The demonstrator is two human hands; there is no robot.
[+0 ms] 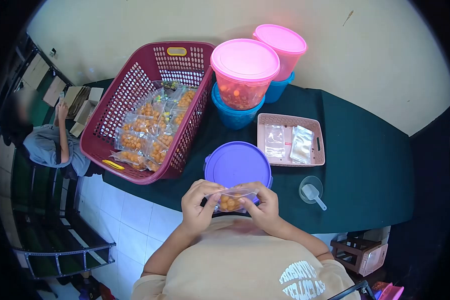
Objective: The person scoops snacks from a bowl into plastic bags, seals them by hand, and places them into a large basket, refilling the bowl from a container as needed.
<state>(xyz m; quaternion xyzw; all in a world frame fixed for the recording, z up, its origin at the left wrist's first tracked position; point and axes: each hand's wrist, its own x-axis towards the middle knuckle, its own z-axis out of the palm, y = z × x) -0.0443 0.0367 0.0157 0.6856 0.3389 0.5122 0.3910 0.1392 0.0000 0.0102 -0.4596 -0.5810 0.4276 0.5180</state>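
Both hands pinch the top edge of a small clear plastic bag (229, 202) with round orange-brown snack balls inside. My left hand (200, 202) grips its left corner, thumb in front. My right hand (261, 202) grips the right corner the same way. The bag hangs close to my chest, over the near edge of a tub with a purple lid (238, 164). To the left, a maroon plastic basket (185, 145) holds a pile of similar filled bags (145, 127).
Pink-lidded tubs (245, 60) stand stacked on blue tubs (237, 117) at the back. A pink tray (290, 120) holds flat empty bags (302, 144). Right of me is a clear cup (303, 189) with a white scoop (312, 193). Another person (55, 145) is at far left.
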